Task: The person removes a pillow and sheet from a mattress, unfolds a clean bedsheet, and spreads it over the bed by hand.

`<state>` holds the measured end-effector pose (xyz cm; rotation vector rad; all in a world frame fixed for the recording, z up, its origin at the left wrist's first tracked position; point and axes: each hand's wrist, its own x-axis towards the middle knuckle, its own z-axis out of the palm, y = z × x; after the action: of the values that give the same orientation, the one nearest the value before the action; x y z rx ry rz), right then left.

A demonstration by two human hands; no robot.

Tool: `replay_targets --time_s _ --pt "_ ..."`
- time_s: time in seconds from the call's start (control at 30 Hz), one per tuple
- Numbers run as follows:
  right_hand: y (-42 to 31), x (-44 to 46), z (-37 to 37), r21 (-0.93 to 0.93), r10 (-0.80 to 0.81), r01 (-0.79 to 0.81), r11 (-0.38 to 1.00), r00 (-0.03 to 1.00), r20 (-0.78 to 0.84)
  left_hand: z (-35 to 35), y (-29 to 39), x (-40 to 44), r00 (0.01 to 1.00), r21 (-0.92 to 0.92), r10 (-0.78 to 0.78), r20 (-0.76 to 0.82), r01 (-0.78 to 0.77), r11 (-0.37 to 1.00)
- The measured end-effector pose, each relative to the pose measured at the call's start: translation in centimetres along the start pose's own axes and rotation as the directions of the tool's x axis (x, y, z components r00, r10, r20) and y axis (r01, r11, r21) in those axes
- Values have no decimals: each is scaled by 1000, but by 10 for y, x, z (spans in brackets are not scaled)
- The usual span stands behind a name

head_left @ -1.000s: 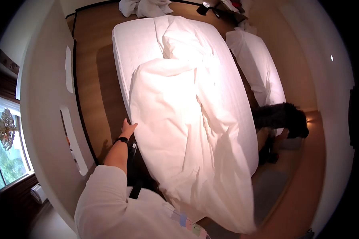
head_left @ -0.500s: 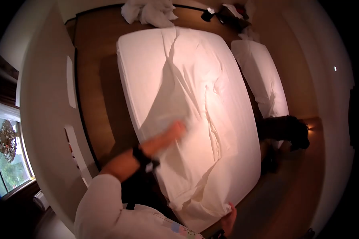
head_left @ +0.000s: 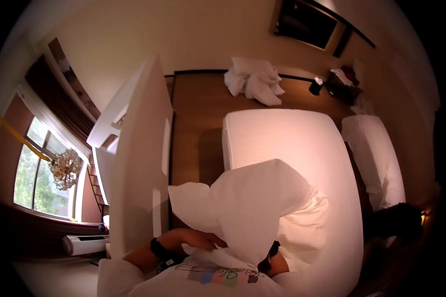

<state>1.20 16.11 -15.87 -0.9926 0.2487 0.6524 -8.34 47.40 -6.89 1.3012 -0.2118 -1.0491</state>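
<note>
A white bed sheet (head_left: 252,198) is gathered up in front of my body, rising in loose folds over the near half of a large white mattress (head_left: 287,131). My left hand (head_left: 203,240), with a dark band at its wrist, is closed on the near edge of the sheet by my shirt. Of my right arm only the wrist (head_left: 278,263) and a black band show. The sheet covers my right hand, so its fingers are hidden.
A narrower white-covered bed (head_left: 374,153) stands to the right, with a dark shape (head_left: 394,220) by its near end. White bedding (head_left: 255,81) lies piled on the floor beyond the mattress. A pale partition (head_left: 143,163) runs along the left, before a window (head_left: 47,168).
The sheet, spread over the mattress before, is now pulled towards me and lifted, baring the far part. My left hand has drawn back from mid-bed to my body. The view has tilted up.
</note>
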Motion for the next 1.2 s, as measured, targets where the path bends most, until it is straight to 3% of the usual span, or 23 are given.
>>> replay_targets --time_s 0.03,0.07,0.1,0.13,0.17,0.23,0.27,0.33,0.47,0.57,0.7,0.77,0.8,0.87,0.9,0.97,1.0,1.03,1.1,1.17,1.2 --pt "-2 14 9 -25 7 -7 1000 1000 24 -21 -22 -11 993 -20 94 -67 -96 995" --pt "-6 28 19 -46 13 -11 999 999 43 -35 -47 -25 946 -282 251 -203 -302 911" --pt "-9 45 26 -65 17 -13 998 998 58 -51 -62 -39 858 -480 361 -365 -506 717" --pt "-16 63 34 -81 19 -13 997 997 73 -71 -54 -49 730 184 500 -466 -473 862" --pt "-22 82 39 -99 16 -8 995 997 81 -94 -47 -56 724 217 513 -461 -469 856" --pt "-38 121 49 -132 10 1 991 996 87 -143 -33 -66 792 -215 85 -604 -265 940" --pt "-47 141 53 -152 4 8 988 997 83 -165 -29 -73 788 -176 116 -605 -275 945" --pt "-69 178 56 -189 -12 25 982 998 69 -205 -20 -71 662 -299 141 -736 -504 810" --pt "-116 242 65 -250 -48 55 967 998 33 -284 28 -33 737 -188 183 -651 -390 901" --pt "-143 290 79 -286 -79 88 954 996 45 -317 79 -17 808 -208 96 -581 -262 943" --pt "-183 355 129 -357 -113 154 921 985 134 -372 53 -31 783 -267 153 -603 -379 886" --pt "-200 385 160 -389 -129 192 901 975 184 -399 31 -54 664 -291 61 -745 -405 867" --pt "-208 401 175 -404 -138 213 890 969 207 -413 22 -66 663 -301 63 -746 -420 856" --pt "-223 431 203 -428 -171 267 863 953 251 -431 6 -86 514 -293 25 -858 -530 796" --pt "-233 448 221 -445 -191 298 845 944 269 -446 7 -94 520 -303 28 -854 -540 785" --pt "-256 484 261 -473 -249 365 802 924 291 -483 17 -110 432 -346 -114 -895 -512 786" --pt "-270 501 284 -490 -288 402 774 911 294 -508 19 -117 496 -384 -49 -867 -601 701" --pt "-287 519 311 -507 -337 444 738 895 294 -534 32 -119 512 -391 -37 -858 -606 693" --pt "-324 549 364 -535 -451 545 646 838 308 -588 66 -122 559 -413 123 -820 -727 549" --pt "-365 573 418 -560 -569 633 535 759 316 -650 106 -117 612 -387 181 -770 -674 629" --pt "-385 583 442 -567 -622 670 479 715 319 -682 127 -107 633 -268 259 -730 -613 744"
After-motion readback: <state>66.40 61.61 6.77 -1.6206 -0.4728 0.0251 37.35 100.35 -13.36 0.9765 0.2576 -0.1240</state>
